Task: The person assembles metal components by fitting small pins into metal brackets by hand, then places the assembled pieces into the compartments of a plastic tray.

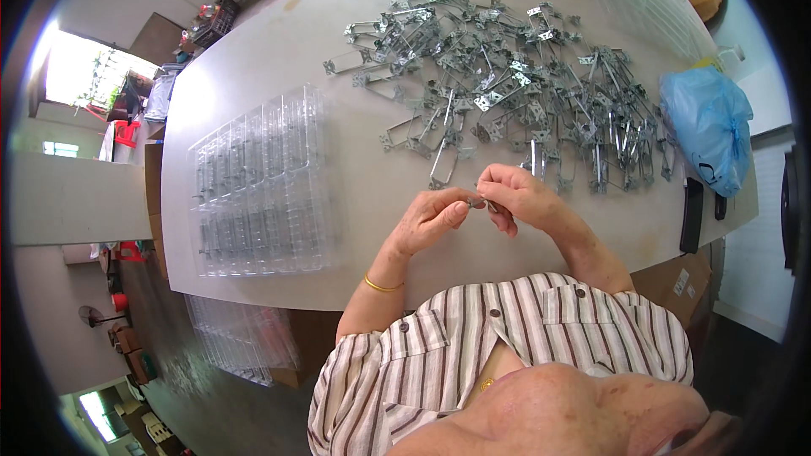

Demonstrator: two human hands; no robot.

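Close together above the table's near side, both my hands have their fingertips pinched on one small metal bracket. My left hand [432, 221] grips it from the left, a gold bangle on its wrist, and my right hand [519, 196] pinches it from the right. Only a little of the metal bracket [478, 203] shows between the fingers. Just beyond my hands lies a wide heap of loose metal brackets [507, 89] with thin wire bars, tangled together. To the left lies a clear plastic tray [319, 173] with rows of compartments holding similar metal parts.
A tied blue plastic bag [708, 127] sits at the table's right edge, with a black flat object [692, 215] beside it. Clear plastic sheets or trays [646, 4] lie at the far right. More clear trays [241, 342] are stacked below the table's left front edge, near a cardboard box [317, 342].
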